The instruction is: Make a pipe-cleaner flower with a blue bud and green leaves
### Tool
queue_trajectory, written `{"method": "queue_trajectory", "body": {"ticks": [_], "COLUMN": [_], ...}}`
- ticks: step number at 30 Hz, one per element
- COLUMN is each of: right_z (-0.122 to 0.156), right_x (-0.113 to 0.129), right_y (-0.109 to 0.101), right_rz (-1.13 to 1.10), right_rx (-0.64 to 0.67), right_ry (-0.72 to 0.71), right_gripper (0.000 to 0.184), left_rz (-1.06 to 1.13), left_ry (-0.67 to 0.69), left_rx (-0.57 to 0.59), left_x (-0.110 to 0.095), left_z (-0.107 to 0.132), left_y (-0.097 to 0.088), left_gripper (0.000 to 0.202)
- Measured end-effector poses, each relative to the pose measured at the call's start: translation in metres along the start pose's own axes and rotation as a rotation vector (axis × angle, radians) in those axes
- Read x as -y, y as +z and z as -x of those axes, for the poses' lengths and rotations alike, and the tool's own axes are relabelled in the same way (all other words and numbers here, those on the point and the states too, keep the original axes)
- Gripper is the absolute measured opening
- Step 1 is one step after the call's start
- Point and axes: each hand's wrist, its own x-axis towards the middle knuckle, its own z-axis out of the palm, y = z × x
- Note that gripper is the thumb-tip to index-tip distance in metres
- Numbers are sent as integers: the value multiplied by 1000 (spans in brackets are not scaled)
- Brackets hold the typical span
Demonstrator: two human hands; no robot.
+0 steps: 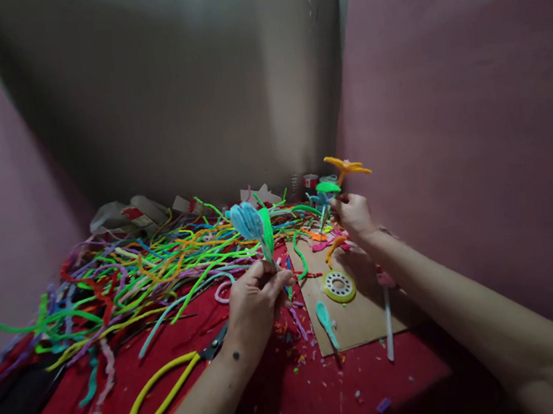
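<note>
My left hand (258, 300) is closed around the stem of a light-blue pipe-cleaner flower (247, 223) with a green leaf, held upright over the red table (299, 392). Farther back, my right hand (355, 214) is closed at a cluster of finished pipe-cleaner flowers, touching the stem under a green one (327, 188); an orange flower (346, 167) stands just above it. What exactly the right fingers grip is partly hidden.
A big tangle of coloured pipe cleaners (128, 272) covers the left and back of the table. Yellow-handled scissors (167, 385) lie near my left wrist. A cardboard sheet (349, 305) carries a green tape roll (339, 286), a teal piece and a white stick (388, 324). Pink walls close both sides.
</note>
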Motion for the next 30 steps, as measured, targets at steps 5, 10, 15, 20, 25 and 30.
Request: {"method": "queue_trajectory", "body": {"ticks": [5, 10, 15, 20, 25, 30], "right_z": [43, 88, 103, 111, 116, 118], "right_x": [31, 41, 43, 51, 49, 47], "right_y": [6, 18, 19, 17, 18, 20], "right_rz": [-320, -501, -535, -465, -504, -598], "right_rx": [123, 436, 528, 578, 581, 621], "right_ry": [-90, -74, -13, -15, 35, 116], "right_gripper": [19, 21, 25, 27, 28, 30], "left_rz": [102, 114, 58, -78, -119, -141], "left_ry": [18, 7, 32, 69, 135, 143], "left_rx": [-23, 16, 27, -24, -37, -42], "left_x": [0, 1, 1, 6, 3, 0], "left_z": [-1, -4, -6, -4, -1, 3], "left_y": [0, 0, -2, -5, -3, 1], "left_gripper": [24, 21, 21, 13, 18, 23]}}
